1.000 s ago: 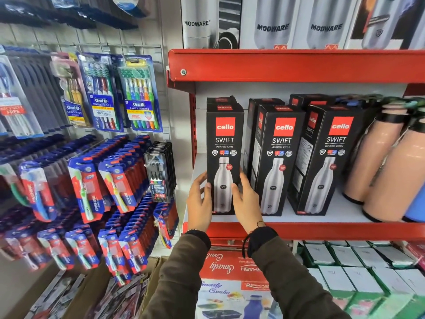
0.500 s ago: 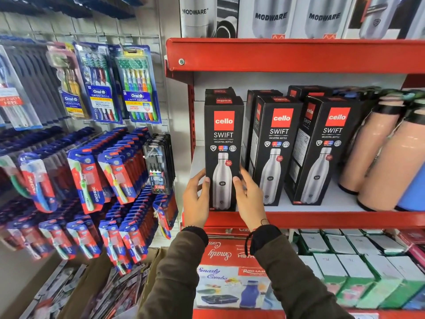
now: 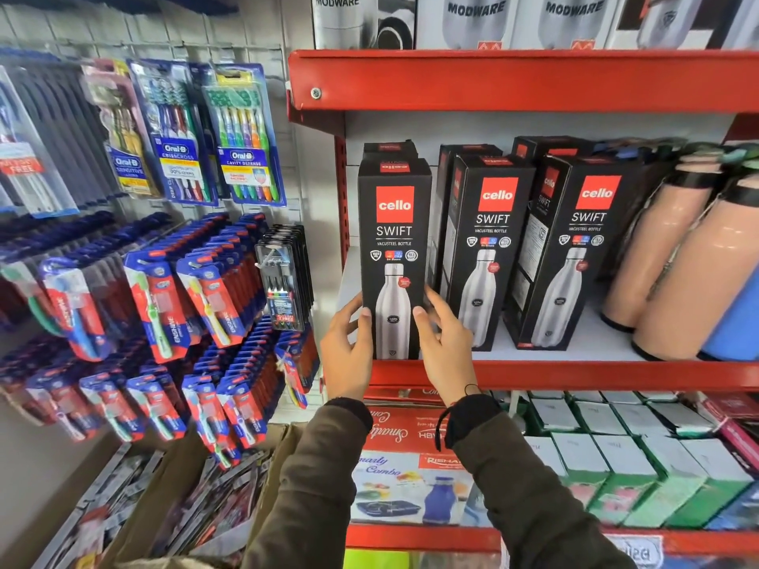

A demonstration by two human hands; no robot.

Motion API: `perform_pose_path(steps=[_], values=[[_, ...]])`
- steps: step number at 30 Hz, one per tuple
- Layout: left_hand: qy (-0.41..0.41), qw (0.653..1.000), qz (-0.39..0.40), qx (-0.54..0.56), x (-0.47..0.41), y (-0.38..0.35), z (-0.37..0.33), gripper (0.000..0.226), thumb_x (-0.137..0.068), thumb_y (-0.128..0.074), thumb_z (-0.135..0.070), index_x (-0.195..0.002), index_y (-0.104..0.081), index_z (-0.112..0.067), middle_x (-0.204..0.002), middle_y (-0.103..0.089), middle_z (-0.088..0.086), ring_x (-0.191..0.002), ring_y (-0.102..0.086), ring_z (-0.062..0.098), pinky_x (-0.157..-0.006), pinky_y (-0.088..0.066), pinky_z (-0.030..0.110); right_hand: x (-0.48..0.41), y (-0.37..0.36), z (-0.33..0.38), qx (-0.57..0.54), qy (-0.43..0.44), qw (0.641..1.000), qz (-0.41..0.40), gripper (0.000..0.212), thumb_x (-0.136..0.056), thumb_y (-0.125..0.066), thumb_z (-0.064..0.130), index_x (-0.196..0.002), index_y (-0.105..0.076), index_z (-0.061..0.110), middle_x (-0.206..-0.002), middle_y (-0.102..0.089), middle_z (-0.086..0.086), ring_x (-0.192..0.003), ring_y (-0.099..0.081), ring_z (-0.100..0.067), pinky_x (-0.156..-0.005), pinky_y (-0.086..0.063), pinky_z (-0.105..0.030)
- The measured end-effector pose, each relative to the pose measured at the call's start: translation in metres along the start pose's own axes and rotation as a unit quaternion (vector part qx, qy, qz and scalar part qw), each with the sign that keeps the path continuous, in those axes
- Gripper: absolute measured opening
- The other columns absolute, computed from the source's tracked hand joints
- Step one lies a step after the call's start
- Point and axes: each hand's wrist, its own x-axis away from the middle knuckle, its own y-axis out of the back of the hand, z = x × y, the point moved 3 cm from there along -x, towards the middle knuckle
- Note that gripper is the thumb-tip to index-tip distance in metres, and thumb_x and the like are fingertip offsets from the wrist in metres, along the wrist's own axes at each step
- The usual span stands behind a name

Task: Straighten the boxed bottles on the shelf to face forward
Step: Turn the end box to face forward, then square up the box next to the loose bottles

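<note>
Three black "cello SWIFT" bottle boxes stand in the front row on the white shelf point(image 3: 575, 342) with its red front lip. The left box point(image 3: 393, 240) faces straight forward at the shelf's front edge. My left hand point(image 3: 347, 351) presses its lower left side and my right hand point(image 3: 445, 342) its lower right side, thumbs on the front face. The middle box point(image 3: 486, 248) and the right box point(image 3: 575, 248) stand turned a little, each showing its left side panel. More black boxes stand behind them.
Peach flasks point(image 3: 665, 256) and a blue one point(image 3: 735, 322) fill the shelf's right end. Modware boxes point(image 3: 472, 18) sit on the red shelf above. Toothbrush packs point(image 3: 197, 281) hang on the left wall grid. Green and white boxes point(image 3: 616, 457) lie on the shelf below.
Both hands stay clasped on the left box, which has barely shifted. The view has tilted slightly, so the shelves sit a little lower in frame.
</note>
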Motion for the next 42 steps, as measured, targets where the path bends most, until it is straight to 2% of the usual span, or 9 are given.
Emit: perform_pose_path(steps=[2, 4, 7, 12, 16, 22, 29, 33, 42], values=[[-0.005, 1.000, -0.014, -0.001, 0.005, -0.004, 0.001, 0.025, -0.101, -0.053, -0.039, -0.122, -0.059, -0.051, -0.128, -0.061, -0.024, -0.125, -0.058, 0.005, -0.091, -0.050, 0.010, 0.001, 0.004, -0.001, -0.009, -0.008, 1.000, 0.004, 0.043, -0.099, -0.053, 0.035, -0.141, -0.047, 0.038, -0.120, -0.061, 0.019, -0.102, -0.054, 0.024, -0.094, -0.041, -0.005], [-0.018, 0.998, -0.058, -0.020, 0.012, -0.009, 0.002, 0.032, -0.102, -0.049, -0.035, -0.134, -0.054, -0.037, -0.136, -0.054, -0.015, -0.134, -0.049, 0.010, -0.106, -0.049, 0.033, 0.003, 0.012, -0.003, -0.021, -0.016, 1.000, -0.004, 0.041, -0.097, -0.058, 0.037, -0.137, -0.049, 0.038, -0.115, -0.062, 0.023, -0.096, -0.062, 0.014, -0.090, -0.053, -0.017], [-0.072, 0.989, -0.123, -0.048, 0.022, -0.018, -0.004, 0.035, -0.103, -0.046, -0.028, -0.137, -0.049, -0.030, -0.137, -0.048, -0.010, -0.135, -0.044, 0.020, -0.108, -0.042, 0.053, 0.004, 0.035, -0.003, -0.033, 0.002, 0.997, -0.062, 0.036, -0.095, -0.063, 0.029, -0.130, -0.057, 0.030, -0.118, -0.066, 0.012, -0.096, -0.064, 0.007, -0.076, -0.052, -0.012], [-0.155, 0.982, -0.091, -0.056, 0.038, -0.057, -0.027, 0.034, -0.104, -0.044, -0.022, -0.137, -0.053, -0.025, -0.132, -0.049, -0.009, -0.130, -0.044, 0.008, -0.109, -0.038, 0.036, -0.002, 0.081, -0.008, -0.035, 0.031, 0.988, -0.149, 0.033, -0.097, -0.060, 0.016, -0.129, -0.056, 0.022, -0.127, -0.059, 0.002, -0.109, -0.060, -0.006, -0.087, -0.050, -0.021], [-0.165, 0.985, 0.012, -0.045, 0.046, -0.097, -0.042, 0.040, -0.106, -0.040, -0.016, -0.145, -0.048, -0.020, -0.141, -0.050, -0.003, -0.140, -0.040, 0.005, -0.117, -0.031, 0.024, -0.014, 0.099, -0.019, -0.017, 0.001, 0.992, -0.123, 0.044, -0.100, -0.055, 0.019, -0.143, -0.046, 0.018, -0.140, -0.046, -0.003, -0.126, -0.050, -0.016, -0.104, -0.045, -0.031], [-0.037, 0.995, 0.096, -0.009, 0.040, -0.141, -0.037, 0.055, -0.109, -0.035, -0.016, -0.160, -0.017, -0.013, -0.169, -0.015, -0.004, -0.156, -0.012, 0.004, -0.125, -0.010, 0.017, -0.034, 0.100, -0.041, -0.006, -0.079, 0.997, -0.015, 0.054, -0.104, -0.044, 0.029, -0.154, -0.028, 0.016, -0.160, -0.029, -0.004, -0.147, -0.027, -0.015, -0.110, -0.020, -0.021], [0.219, 0.973, 0.059, 0.040, 0.018, -0.155, -0.010, 0.048, -0.108, -0.035, -0.030, -0.152, -0.040, -0.011, -0.159, -0.040, 0.006, -0.150, -0.033, 0.020, -0.118, -0.021, 0.024, -0.046, 0.098, -0.062, -0.024, -0.135, 0.990, 0.004, 0.051, -0.104, -0.043, 0.031, -0.152, -0.032, 0.015, -0.157, -0.037, -0.005, -0.143, -0.034, -0.016, -0.101, -0.021, -0.015], [0.225, 0.973, 0.049, 0.028, 0.018, -0.153, -0.005, 0.048, -0.107, -0.039, -0.034, -0.148, -0.048, -0.011, -0.154, -0.049, 0.007, -0.146, -0.041, 0.022, -0.118, -0.026, 0.028, -0.044, 0.103, -0.066, -0.038, -0.126, 0.991, -0.003, 0.048, -0.103, -0.048, 0.032, -0.148, -0.040, 0.018, -0.151, -0.045, 0.000, -0.125, -0.039, -0.001, -0.102, -0.027, -0.018], [0.183, 0.983, 0.023, -0.011, 0.035, -0.143, -0.005, 0.046, -0.106, -0.040, -0.038, -0.144, -0.053, -0.014, -0.148, -0.055, 0.004, -0.140, -0.046, 0.020, -0.105, -0.028, 0.021, -0.029, 0.111, -0.065, -0.062, -0.119, 0.991, -0.001, 0.044, -0.100, -0.053, 0.035, -0.142, -0.049, 0.022, -0.130, -0.053, 0.012, -0.117, -0.051, -0.001, -0.093, -0.035, -0.012]])
